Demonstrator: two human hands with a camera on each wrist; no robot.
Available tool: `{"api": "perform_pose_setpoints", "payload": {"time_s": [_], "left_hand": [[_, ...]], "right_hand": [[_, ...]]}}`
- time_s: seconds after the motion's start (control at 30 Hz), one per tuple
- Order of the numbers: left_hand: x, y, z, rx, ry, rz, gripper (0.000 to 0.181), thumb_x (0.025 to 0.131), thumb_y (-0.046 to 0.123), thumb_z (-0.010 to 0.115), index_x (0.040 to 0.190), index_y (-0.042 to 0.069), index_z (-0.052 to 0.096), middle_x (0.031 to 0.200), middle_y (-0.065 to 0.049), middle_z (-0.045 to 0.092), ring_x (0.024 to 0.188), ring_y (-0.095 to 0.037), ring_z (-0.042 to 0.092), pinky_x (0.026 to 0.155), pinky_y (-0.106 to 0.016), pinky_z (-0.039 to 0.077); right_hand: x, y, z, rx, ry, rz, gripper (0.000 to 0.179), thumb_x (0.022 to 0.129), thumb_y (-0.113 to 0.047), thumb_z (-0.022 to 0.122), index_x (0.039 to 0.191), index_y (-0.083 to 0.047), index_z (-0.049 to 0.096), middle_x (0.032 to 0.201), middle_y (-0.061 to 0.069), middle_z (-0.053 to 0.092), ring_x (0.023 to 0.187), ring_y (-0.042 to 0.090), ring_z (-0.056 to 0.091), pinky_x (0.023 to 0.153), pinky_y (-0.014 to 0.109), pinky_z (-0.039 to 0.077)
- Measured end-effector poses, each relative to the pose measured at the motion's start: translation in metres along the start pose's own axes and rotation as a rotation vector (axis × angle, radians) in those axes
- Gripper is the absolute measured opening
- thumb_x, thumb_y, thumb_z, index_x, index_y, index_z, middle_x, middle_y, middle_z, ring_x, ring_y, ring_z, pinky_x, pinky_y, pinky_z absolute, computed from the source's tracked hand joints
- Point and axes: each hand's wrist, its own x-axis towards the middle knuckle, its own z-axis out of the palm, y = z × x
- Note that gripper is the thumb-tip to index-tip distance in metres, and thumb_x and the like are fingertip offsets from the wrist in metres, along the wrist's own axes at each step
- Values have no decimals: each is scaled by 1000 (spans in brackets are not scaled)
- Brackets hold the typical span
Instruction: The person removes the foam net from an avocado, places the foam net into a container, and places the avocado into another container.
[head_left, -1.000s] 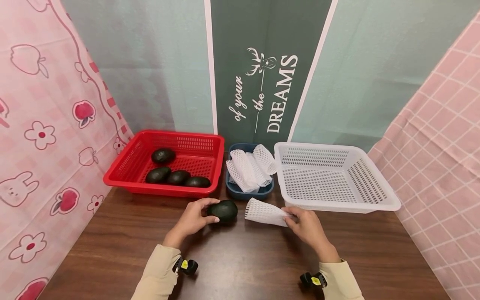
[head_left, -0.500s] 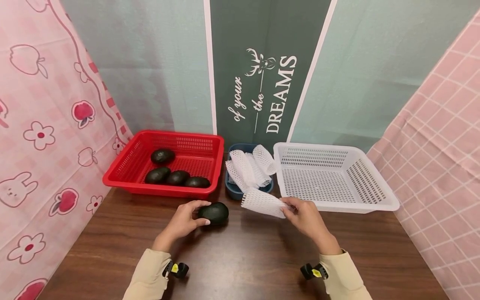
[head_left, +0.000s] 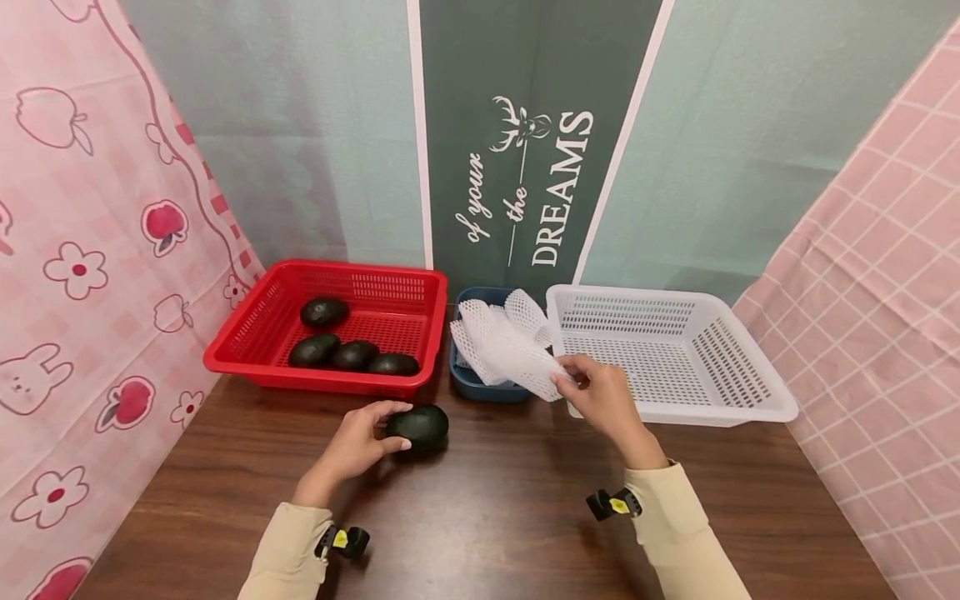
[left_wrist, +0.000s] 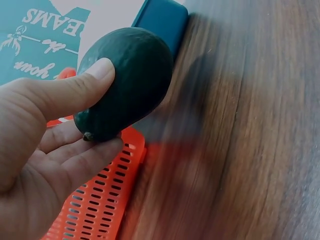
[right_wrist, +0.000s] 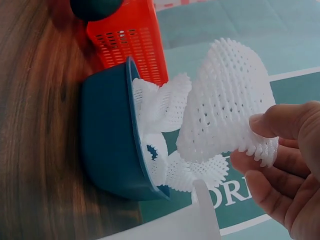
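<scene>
My left hand grips a dark green avocado over the table, in front of the red basket. In the left wrist view the thumb lies across the avocado and the fingers support it from behind, near its stem end. My right hand pinches one end of a white foam net sleeve, held in front of the blue bin. The right wrist view shows this sleeve clear of the bin, flattened between thumb and fingers. Other foam net sleeves lie heaped in the bin.
At the left back, a red basket holds several avocados. A white basket stands to the right of the blue bin. Brown wooden tabletop runs in front of them, with printed cloths behind and at both sides.
My right hand has lifted the foam sleeve from near the table up and back, so it now overlaps the blue bin. My left hand has drawn the avocado a little to the left.
</scene>
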Motion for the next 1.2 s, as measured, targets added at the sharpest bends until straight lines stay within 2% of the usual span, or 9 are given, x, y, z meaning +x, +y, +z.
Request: {"api": "perform_pose_setpoints", "payload": {"time_s": [0.23,0.5,0.87,0.97,1.2], "left_hand": [[-5,-3,-7,5,3,-37,46,69,4,80,113,6,65,110,-8,63,96,-23,61,79,-36,50],[-10,-6,-14,17,6,-35,45,70,7,80,112,4,64,110,-10,63,97,-25,61,79,-38,50],[-14,-10,-20,22,9,-45,45,71,8,80,113,4,64,110,-10,63,96,-25,61,78,-38,50],[-14,-10,-21,24,18,-39,44,71,8,80,113,3,64,109,-11,63,95,-26,62,78,-37,51],[-15,-11,-23,22,25,-37,44,72,8,80,112,3,64,109,-11,64,93,-25,63,77,-37,51]], "right_hand": [[14,2,7,-20,1,64,20,75,-3,75,93,2,68,69,6,64,56,13,57,51,32,48],[30,7,17,-55,15,135,22,77,-8,74,94,4,67,69,10,65,58,20,61,54,37,49],[48,7,29,-70,22,311,32,79,-15,73,103,6,67,80,19,67,69,26,65,59,40,52],[51,8,33,-62,17,320,33,79,-15,73,105,5,66,80,18,67,69,25,65,58,39,52],[55,10,44,-38,23,283,38,79,-12,73,113,3,62,81,20,66,68,27,65,58,41,51]]}}
